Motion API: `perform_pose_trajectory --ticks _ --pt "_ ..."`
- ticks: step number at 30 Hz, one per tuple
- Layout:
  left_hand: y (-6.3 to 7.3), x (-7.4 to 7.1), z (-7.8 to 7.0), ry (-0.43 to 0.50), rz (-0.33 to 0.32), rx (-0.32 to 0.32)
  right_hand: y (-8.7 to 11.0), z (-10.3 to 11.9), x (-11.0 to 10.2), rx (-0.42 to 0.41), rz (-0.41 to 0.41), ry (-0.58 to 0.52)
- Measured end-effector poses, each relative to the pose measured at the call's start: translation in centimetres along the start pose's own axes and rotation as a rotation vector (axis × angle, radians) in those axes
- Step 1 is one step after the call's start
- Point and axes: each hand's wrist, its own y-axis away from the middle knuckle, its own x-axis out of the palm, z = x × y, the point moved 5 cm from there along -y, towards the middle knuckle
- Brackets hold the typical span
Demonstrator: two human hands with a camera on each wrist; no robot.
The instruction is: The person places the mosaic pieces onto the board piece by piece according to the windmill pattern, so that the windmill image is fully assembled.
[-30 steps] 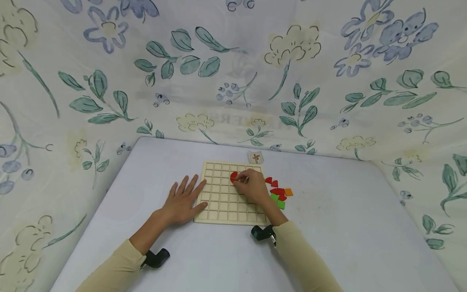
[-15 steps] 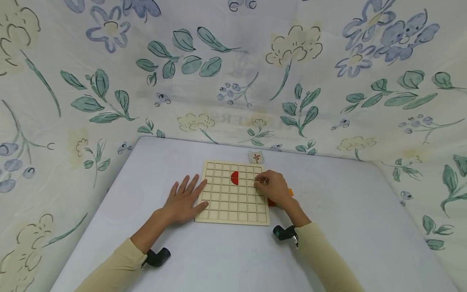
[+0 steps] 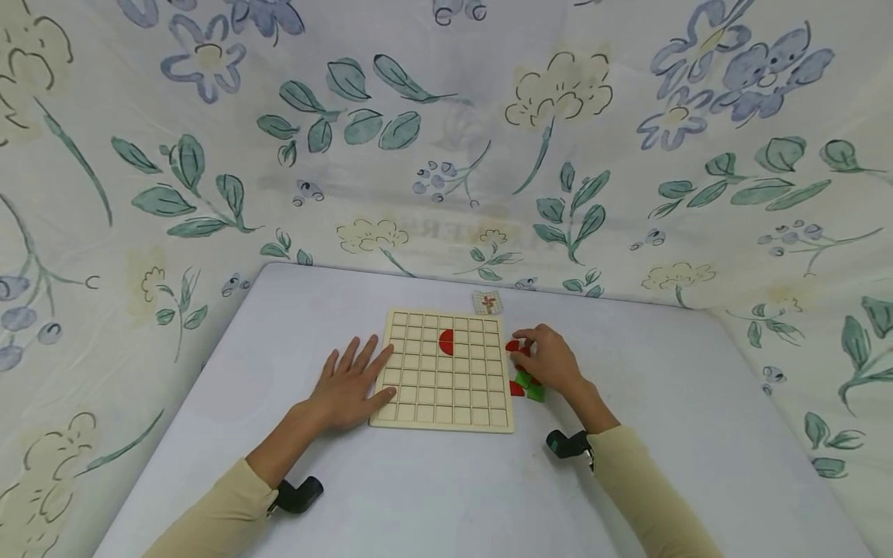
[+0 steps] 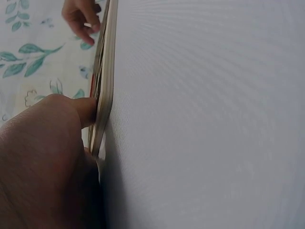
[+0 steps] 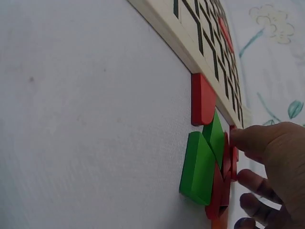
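My left hand point(image 3: 345, 387) lies with spread fingers at the left edge of a wooden grid board point(image 3: 418, 395), its fingertips and thumb over the rim. Two red quarter-round tiles point(image 3: 446, 342) sit in the board's cells, forming a half disc. Right of the board, my right hand point(image 3: 554, 360) is over a small pile of tiles. Its thumb and index finger stand apart on either side of a red tile point(image 3: 512, 346). In the right wrist view the thumb tip overlaps that tile, beyond two green tiles point(image 5: 198, 167) and a red one point(image 5: 202, 100) beside the board.
A small card with a red pattern on a grid point(image 3: 487, 302) lies behind the board. An orange tile point(image 5: 219, 222) shows partly at the near end of the pile. The white table point(image 3: 432, 496) meets a floral cloth point(image 3: 446, 155) at the back.
My right hand has moved right, from the red tiles on the board to the pile beside it. Both red tiles stay in their cells. The left hand has not moved.
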Motion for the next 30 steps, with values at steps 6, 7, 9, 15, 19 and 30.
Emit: perform_pose_trajectory --ticks 6,7,9,15,19,30 --pt "0.25 -0.66 -0.50 -0.012 -0.010 0.007 -0.25 -0.28 0.53 0.009 0.066 0.024" --pt "0.27 -0.77 -0.56 -0.018 -0.010 0.007 -0.29 -0.34 0.58 0.016 0.071 0.018" --pt "0.29 -0.82 -0.62 -0.031 -0.005 0.004 -0.38 -0.44 0.61 0.030 0.073 0.003" --pt "0.27 -0.84 -0.52 -0.036 -0.006 -0.002 -0.44 -0.42 0.06 0.039 0.017 -0.106" --pt "0.21 -0.74 -0.43 -0.025 -0.007 -0.003 -0.30 -0.22 -0.24 0.021 -0.044 -0.222" --pt "0.31 -0.77 -0.54 -0.042 -0.006 -0.005 -0.17 0.13 0.17 0.088 -0.073 -0.377"
